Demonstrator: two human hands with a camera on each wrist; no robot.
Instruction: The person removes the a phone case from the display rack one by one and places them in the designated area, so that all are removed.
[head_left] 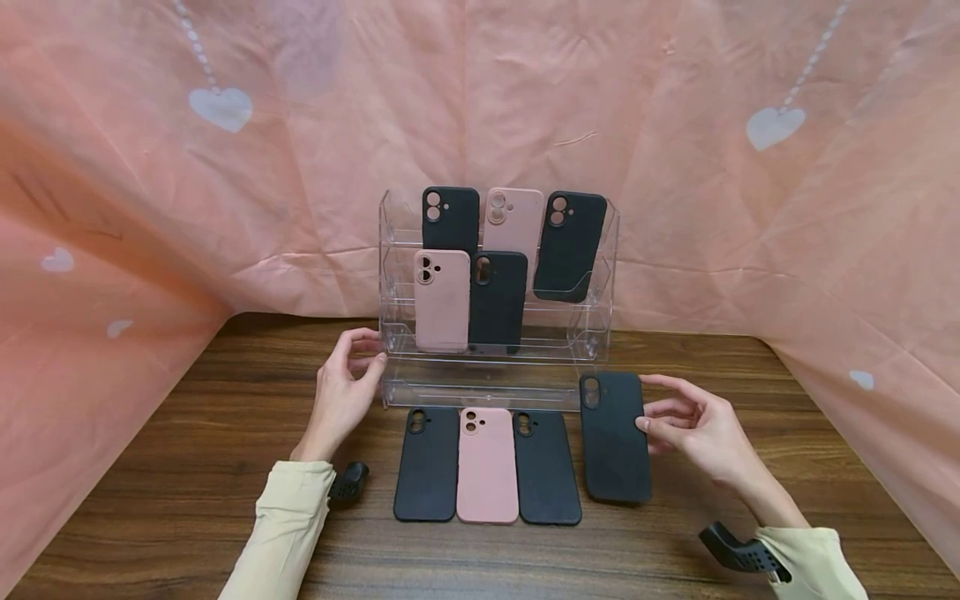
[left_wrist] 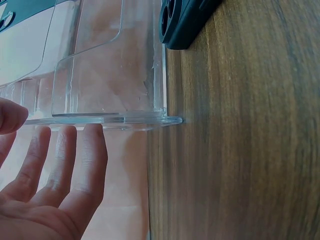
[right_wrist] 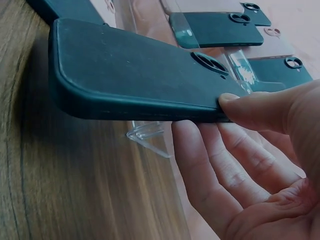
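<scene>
Wood-grain counter [head_left: 187, 467] carried everything, with pink cloth [head_left: 675, 167] printed with pale hearts draped behind and to both sides. One clear acrylic rack [head_left: 600, 275] stood between and just beyond the hands. It held five phone cases: three in its top row, namely a black one, a pink one and a tilted black one, and two in the row below, one pink and one black. The left hand [head_left: 341, 396] lay relaxed, fingers nearly straight, fingertips [left_wrist: 92, 137] touching the rack's left edge. Three more cases lay flat in a row between the hands, nearer the person than the rack: a black case [head_left: 426, 467], a pink case [head_left: 487, 467] and another black case [head_left: 546, 471], edges touching. The right hand [head_left: 693, 429] pinched one dark case [head_left: 613, 437] by its right edge, thumb on top and fingers beneath, just right of that row and in front of the rack's right corner.
</scene>
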